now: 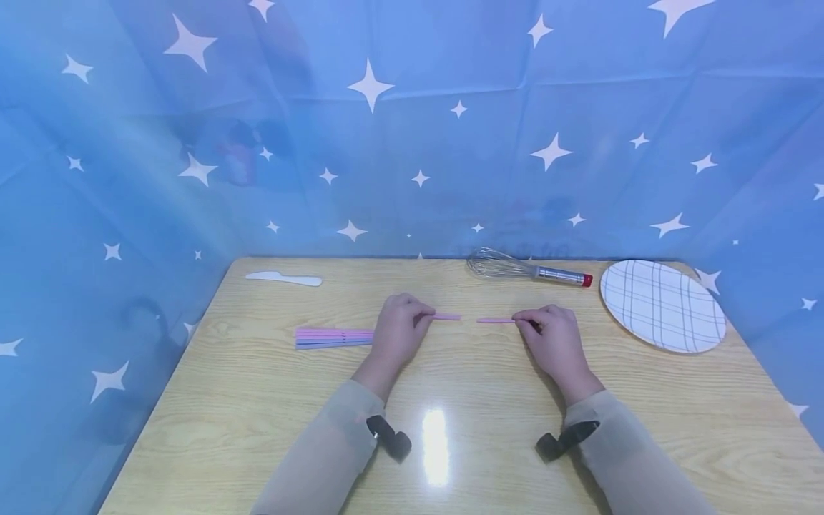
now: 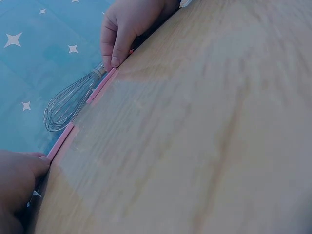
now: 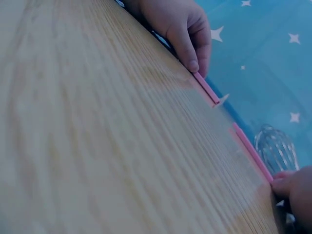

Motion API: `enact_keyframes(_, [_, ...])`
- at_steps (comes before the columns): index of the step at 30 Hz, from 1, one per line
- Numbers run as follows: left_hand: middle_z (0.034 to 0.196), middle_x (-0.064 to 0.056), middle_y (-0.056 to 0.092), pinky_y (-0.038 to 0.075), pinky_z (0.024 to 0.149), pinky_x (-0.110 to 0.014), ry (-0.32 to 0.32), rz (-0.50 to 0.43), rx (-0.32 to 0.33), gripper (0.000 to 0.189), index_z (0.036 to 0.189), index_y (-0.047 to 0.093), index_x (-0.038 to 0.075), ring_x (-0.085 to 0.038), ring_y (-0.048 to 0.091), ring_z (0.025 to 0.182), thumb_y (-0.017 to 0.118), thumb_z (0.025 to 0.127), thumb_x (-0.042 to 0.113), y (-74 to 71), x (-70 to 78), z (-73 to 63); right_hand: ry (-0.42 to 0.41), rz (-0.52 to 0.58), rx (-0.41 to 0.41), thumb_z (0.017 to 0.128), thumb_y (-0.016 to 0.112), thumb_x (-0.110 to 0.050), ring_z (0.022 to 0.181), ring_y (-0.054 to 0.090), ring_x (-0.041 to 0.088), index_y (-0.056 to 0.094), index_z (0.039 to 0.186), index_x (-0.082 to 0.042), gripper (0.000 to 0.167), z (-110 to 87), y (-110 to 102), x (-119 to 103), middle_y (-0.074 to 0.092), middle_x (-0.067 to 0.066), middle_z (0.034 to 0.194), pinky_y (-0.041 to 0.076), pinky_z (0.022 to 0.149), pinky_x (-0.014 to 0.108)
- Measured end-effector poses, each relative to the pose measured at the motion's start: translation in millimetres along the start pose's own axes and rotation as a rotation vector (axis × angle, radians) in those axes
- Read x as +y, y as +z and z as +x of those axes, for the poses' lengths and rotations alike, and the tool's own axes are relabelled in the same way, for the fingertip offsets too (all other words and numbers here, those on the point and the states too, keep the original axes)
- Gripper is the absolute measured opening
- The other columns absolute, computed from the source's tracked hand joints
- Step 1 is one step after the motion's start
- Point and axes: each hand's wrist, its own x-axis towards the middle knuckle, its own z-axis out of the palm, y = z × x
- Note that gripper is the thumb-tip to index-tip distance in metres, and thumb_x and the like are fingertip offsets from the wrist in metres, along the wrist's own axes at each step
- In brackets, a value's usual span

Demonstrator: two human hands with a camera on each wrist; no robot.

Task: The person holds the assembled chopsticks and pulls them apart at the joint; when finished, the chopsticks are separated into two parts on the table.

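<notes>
My left hand (image 1: 399,329) pinches a pink straw (image 1: 448,317) between thumb and fingers, low over the table. Facing it, my right hand (image 1: 556,337) pinches a second pink straw (image 1: 496,320). Both straws point inward, roughly in line, with a small gap between their ends. How far each straw runs on inside the fingers is hidden. A bundle of pink and blue bendy straws (image 1: 331,334) lies left of my left hand, which covers its right end. In the right wrist view, the left straw (image 3: 207,89) and the right straw (image 3: 252,152) lie along the tabletop.
A whisk (image 1: 560,276) with a red-tipped handle lies at the table's back edge, beyond my right hand. The white checked plate (image 1: 663,306) is at the right. At the back left is a white plastic knife (image 1: 283,278). A starry blue cloth (image 1: 444,143) hangs behind the table.
</notes>
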Motion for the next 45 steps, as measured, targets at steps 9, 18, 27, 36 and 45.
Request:
enact_keyframes(9, [0.103,0.002,0.072,0.054,0.089,-0.033,0.008,-0.012,0.008,0.009,0.106,0.085,0.018,-0.02,0.061,0.102,0.08,0.099,0.019,0.7,-1.1,-0.4,0.023,-0.002,0.006,0.096,0.077,0.0,0.081,0.06,0.03,0.083,0.104,-0.002,0.011,0.0,2.3,-0.7,0.071,0.01,0.083,0.04,0.096,0.056])
enact_keyframes(18, [0.104,0.001,0.072,0.054,0.091,-0.034,0.022,-0.01,0.013,0.009,0.106,0.084,0.017,-0.02,0.061,0.103,0.08,0.098,0.018,1.7,-0.4,0.4,0.007,0.002,0.025,0.095,0.077,0.001,0.078,0.06,0.03,0.083,0.103,-0.002,0.01,-0.1,0.2,-0.3,0.072,0.01,0.082,0.04,0.096,0.055])
enact_keyframes(27, [0.103,0.003,0.07,0.053,0.091,-0.033,0.112,-0.067,0.085,0.008,0.103,0.083,0.015,-0.018,0.06,0.102,0.08,0.096,0.018,4.2,-0.6,-2.4,0.125,0.047,0.051,0.103,0.071,-0.015,0.09,0.063,0.03,0.08,0.111,-0.003,0.017,0.0,0.4,-0.3,0.074,0.013,0.097,0.044,0.089,0.048])
enact_keyframes(36, [0.097,0.004,0.069,0.052,0.09,-0.033,0.268,-0.038,0.206,0.007,0.098,0.082,0.013,-0.017,0.061,0.095,0.077,0.095,0.017,3.7,-0.7,-6.5,0.044,0.072,0.108,0.099,0.075,-0.011,0.087,0.062,0.027,0.081,0.101,-0.003,0.011,0.8,9.0,-7.2,0.073,0.01,0.093,0.044,0.085,0.045])
enact_keyframes(45, [0.102,-0.001,0.072,0.053,0.091,-0.037,0.287,-0.052,0.217,0.023,0.117,0.078,0.008,-0.019,0.064,0.095,0.073,0.099,0.021,-1.1,4.1,-6.4,-0.08,0.076,0.104,0.096,0.076,-0.011,0.089,0.055,0.028,0.081,0.097,-0.005,0.008,3.5,25.9,-33.3,0.068,0.005,0.089,0.04,0.082,0.044])
